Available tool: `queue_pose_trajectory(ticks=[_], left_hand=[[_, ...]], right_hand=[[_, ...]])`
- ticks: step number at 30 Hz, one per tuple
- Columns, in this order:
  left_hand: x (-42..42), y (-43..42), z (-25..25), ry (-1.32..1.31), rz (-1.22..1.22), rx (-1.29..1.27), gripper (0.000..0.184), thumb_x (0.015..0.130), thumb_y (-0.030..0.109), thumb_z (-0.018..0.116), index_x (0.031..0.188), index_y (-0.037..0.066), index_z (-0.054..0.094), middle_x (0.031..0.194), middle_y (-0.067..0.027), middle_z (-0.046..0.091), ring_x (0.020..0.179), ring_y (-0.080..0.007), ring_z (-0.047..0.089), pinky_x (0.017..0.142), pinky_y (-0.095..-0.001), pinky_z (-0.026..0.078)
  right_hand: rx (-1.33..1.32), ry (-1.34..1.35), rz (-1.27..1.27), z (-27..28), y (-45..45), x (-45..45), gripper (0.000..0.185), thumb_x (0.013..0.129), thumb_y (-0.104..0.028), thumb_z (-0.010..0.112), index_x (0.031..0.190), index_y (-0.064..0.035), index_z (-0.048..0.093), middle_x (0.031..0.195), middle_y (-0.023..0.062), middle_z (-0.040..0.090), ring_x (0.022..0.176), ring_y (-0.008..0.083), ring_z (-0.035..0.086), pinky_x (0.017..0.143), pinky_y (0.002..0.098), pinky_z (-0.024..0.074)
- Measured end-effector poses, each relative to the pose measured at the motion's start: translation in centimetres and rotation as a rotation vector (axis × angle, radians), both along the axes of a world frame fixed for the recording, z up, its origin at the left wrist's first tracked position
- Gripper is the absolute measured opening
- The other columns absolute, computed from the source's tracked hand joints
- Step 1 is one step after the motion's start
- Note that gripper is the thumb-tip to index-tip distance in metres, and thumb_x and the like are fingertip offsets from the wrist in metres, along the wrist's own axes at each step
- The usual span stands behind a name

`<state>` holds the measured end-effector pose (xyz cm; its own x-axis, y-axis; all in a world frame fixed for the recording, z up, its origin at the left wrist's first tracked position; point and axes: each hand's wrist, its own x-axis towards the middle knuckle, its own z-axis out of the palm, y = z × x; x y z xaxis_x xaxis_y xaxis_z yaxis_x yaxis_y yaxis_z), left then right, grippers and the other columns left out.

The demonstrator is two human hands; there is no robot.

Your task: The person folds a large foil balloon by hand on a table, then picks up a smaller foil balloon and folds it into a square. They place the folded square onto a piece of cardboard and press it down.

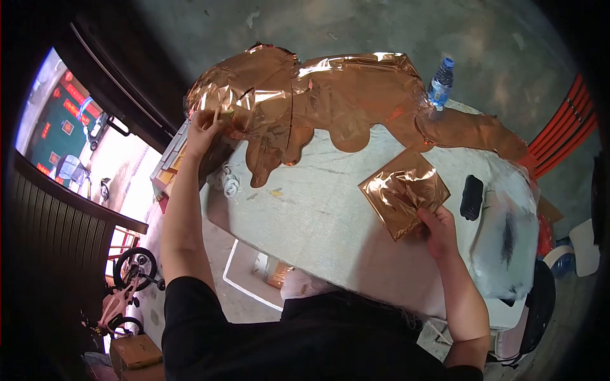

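Note:
My right hand (439, 230) grips the lower right edge of a flat, folded square of shiny copper-coloured foil (406, 187), with the thumb on top. The square is over the pale table, tilted cornerwise. My left hand (204, 132) reaches to the left end of a spread of flat copper foil balloons (356, 89). Its index finger stretches out against the crinkled foil, and the other fingers are partly hidden. The balloons overlap along the table's far side, with rounded lobes hanging towards me.
The table (318, 197) has a whitish covering. A water bottle (441, 84) stands at the far right, and a black object (471, 197) lies nearer. Red chair slats (565, 127) are on the right. A white box (251, 279) sits below the near edge. A bicycle (135, 270) is at left.

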<state>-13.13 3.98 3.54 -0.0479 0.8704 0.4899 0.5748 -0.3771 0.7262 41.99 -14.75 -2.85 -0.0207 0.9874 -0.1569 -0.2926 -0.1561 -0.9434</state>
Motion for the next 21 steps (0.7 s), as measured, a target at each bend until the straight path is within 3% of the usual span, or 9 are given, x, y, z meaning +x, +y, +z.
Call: queue_pose_trajectory(ticks=[2, 4, 5, 7, 8, 11, 13, 16, 21], left_hand=[[-0.5, -0.1, 0.1, -0.156, -0.023, -0.096, 0.034, 0.080, 0.016, 0.072, 0.105, -0.004, 0.061, 0.098, -0.0058, 0.065, 0.090, -0.0153, 0.061, 0.083, -0.0297, 0.047], [0.3, -1.8, 1.3, 0.074, 0.280, -0.098, 0.023, 0.085, 0.019, 0.066, 0.093, -0.003, 0.067, 0.078, -0.0067, 0.068, 0.075, -0.0174, 0.065, 0.073, -0.0322, 0.050], [0.7, -2.6, 2.2, 0.076, 0.283, -0.094, 0.023, 0.085, 0.019, 0.066, 0.093, -0.003, 0.067, 0.078, -0.0067, 0.068, 0.075, -0.0174, 0.065, 0.073, -0.0322, 0.050], [1.3, -4.5, 4.1, 0.329, 0.453, 0.033, 0.025, 0.087, 0.022, 0.062, 0.090, -0.001, 0.069, 0.075, -0.0142, 0.069, 0.071, -0.0222, 0.067, 0.067, -0.0342, 0.050], [0.4, -4.9, 4.4, 0.363, 0.458, 0.083, 0.024, 0.088, 0.025, 0.061, 0.096, 0.003, 0.069, 0.083, -0.0196, 0.067, 0.074, -0.0297, 0.068, 0.065, -0.0361, 0.051], [1.6, -7.8, 6.6, 0.545, 0.563, 0.013, 0.026, 0.090, 0.024, 0.060, 0.098, 0.000, 0.068, 0.088, -0.0185, 0.068, 0.079, -0.0289, 0.068, 0.074, -0.0353, 0.051], [1.2, -8.2, 5.7, 0.833, 0.535, 0.000, 0.021, 0.085, 0.025, 0.060, 0.088, 0.006, 0.069, 0.082, -0.0187, 0.066, 0.077, -0.0365, 0.064, 0.068, -0.0442, 0.051], [1.4, -7.9, 2.8, 0.942, 0.575, 0.016, 0.021, 0.083, 0.025, 0.061, 0.082, 0.004, 0.067, 0.080, -0.0194, 0.065, 0.076, -0.0364, 0.064, 0.067, -0.0462, 0.050], [3.7, -7.0, 1.7, 0.846, 0.550, 0.029, 0.025, 0.082, 0.028, 0.067, 0.083, 0.003, 0.066, 0.081, -0.0198, 0.065, 0.076, -0.0379, 0.063, 0.067, -0.0453, 0.049]], right_hand=[[-0.006, 0.009, 0.002, 0.0, 0.0, 0.0, 0.013, 0.087, -0.013, 0.065, 0.097, -0.0050, 0.063, 0.085, 0.0033, 0.068, 0.064, 0.0086, 0.059, 0.054, 0.0231, 0.0463], [-0.012, 0.019, 0.007, 0.2, 0.0, -0.2, 0.013, 0.087, -0.013, 0.065, 0.096, -0.0050, 0.063, 0.085, 0.0034, 0.068, 0.065, 0.0088, 0.059, 0.054, 0.0234, 0.0464], [-0.005, 0.015, -0.007, 0.4, 0.1, -0.3, 0.013, 0.087, -0.014, 0.065, 0.096, -0.0050, 0.063, 0.084, 0.0033, 0.067, 0.064, 0.0088, 0.059, 0.054, 0.0236, 0.0462], [-0.002, 0.014, -0.013, 0.4, 0.0, -0.6, 0.012, 0.087, -0.014, 0.065, 0.096, -0.0050, 0.063, 0.083, 0.0032, 0.067, 0.063, 0.0088, 0.058, 0.054, 0.0237, 0.0460], [0.008, 0.016, -0.017, 0.6, 0.0, -0.7, 0.012, 0.086, -0.016, 0.066, 0.093, -0.0064, 0.062, 0.081, 0.0019, 0.065, 0.059, 0.0088, 0.056, 0.051, 0.0230, 0.0448], [0.015, 0.005, -0.023, 0.7, 0.0, -0.9, 0.012, 0.086, -0.018, 0.067, 0.090, -0.0079, 0.062, 0.078, 0.0005, 0.063, 0.055, 0.0086, 0.055, 0.048, 0.0223, 0.0436], [0.019, -0.005, -0.030, 0.7, 0.0, -1.0, 0.012, 0.086, -0.018, 0.067, 0.090, -0.0080, 0.062, 0.077, 0.0004, 0.063, 0.055, 0.0086, 0.055, 0.048, 0.0224, 0.0436], [0.041, -0.031, 0.017, 0.9, -0.3, -0.7, 0.013, 0.086, -0.020, 0.065, 0.091, -0.0077, 0.062, 0.078, 0.0001, 0.063, 0.057, 0.0077, 0.054, 0.050, 0.0220, 0.0433], [0.013, -0.083, 0.022, 1.5, -0.5, -0.8, 0.016, 0.088, -0.023, 0.063, 0.091, -0.0066, 0.062, 0.076, 0.0002, 0.062, 0.058, 0.0068, 0.053, 0.053, 0.0207, 0.0422]])
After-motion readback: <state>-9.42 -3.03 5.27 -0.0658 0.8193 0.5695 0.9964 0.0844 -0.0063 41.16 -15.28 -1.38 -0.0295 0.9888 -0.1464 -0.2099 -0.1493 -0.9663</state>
